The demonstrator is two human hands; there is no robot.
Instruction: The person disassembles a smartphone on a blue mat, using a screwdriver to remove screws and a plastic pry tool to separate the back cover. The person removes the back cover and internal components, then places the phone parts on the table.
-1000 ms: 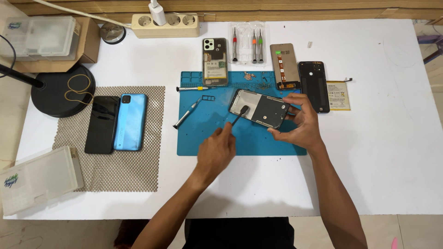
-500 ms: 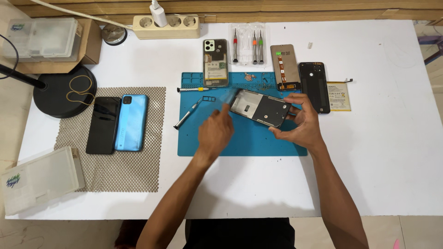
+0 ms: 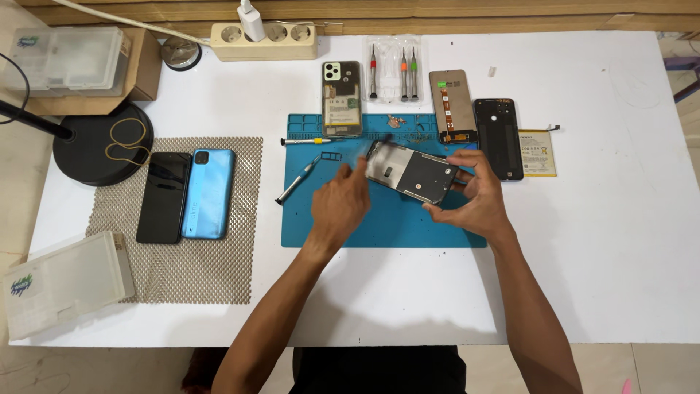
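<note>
Since earlier frame: left hand [image 3: 339, 208] pulls slim tool back from phone frame [image 3: 410, 172], tip now blurred near frame's upper-left corner; frame tilts slightly further.

Right hand [image 3: 472, 201] grasps phone frame by right edge, lifted just above blue mat [image 3: 379, 226].

Left hand pinches what looks like thin tool; exact grip unclear through blur.

Judgement: steady frame against mat, work tool at shallow angle, light pressure, avoid slipping onto board.

Frame lies between both hands, touching right, just beside left fingertips.
</note>
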